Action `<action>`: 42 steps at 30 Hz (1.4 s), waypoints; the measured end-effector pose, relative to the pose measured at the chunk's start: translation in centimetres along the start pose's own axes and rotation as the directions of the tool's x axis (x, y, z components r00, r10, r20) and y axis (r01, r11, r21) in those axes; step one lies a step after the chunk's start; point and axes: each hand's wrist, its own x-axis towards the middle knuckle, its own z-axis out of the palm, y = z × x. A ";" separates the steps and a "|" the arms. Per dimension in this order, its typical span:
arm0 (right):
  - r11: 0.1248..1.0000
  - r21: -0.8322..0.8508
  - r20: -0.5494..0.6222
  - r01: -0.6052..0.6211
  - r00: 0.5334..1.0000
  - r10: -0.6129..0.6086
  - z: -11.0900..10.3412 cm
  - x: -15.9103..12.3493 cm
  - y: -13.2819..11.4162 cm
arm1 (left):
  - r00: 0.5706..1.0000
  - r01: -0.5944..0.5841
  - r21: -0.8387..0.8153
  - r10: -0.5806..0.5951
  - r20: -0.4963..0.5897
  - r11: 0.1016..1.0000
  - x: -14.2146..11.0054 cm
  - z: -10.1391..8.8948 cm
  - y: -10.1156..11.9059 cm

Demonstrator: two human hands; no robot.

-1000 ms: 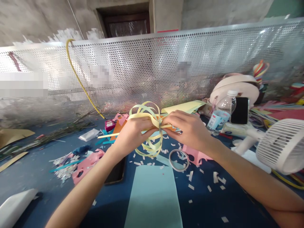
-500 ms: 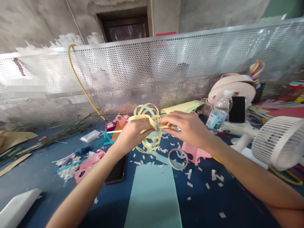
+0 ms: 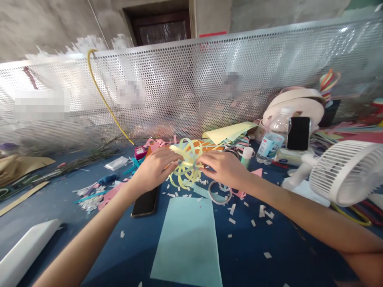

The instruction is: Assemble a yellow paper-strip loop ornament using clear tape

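Both of my hands are raised over the blue table around a ball of pale yellow and greenish paper strip loops [image 3: 186,180]. My left hand [image 3: 155,167] is closed at the ball's left side, thumb and fingertips pinching a yellow strip. From the right, my right hand [image 3: 225,166] grips the ball near the point where the strips meet, its fingertips pressed together. Parts of the loops are hidden behind the fingers. Below lies a light blue paper sheet [image 3: 187,239], and a roll of tape [image 3: 220,201] rests beside its top right corner.
White paper scraps are scattered over the table. A dark phone [image 3: 145,202] lies left of the blue sheet. To the right stand a glue stick [image 3: 246,156], a plastic bottle [image 3: 277,129], another phone [image 3: 298,133] and a white fan [image 3: 344,173]. A perforated metal panel [image 3: 167,91] runs behind.
My left hand has shifted left from the middle of the loops. The ball has turned and its loops spread differently. The camera view has shifted slightly, and the glue stick now shows.
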 end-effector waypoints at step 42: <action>0.784 0.614 0.230 -0.095 0.971 -0.062 2.9 -12.7 -2.1 | 0.910 -0.399 0.149 0.411 -0.053 0.905 -3.9 12.6 10.1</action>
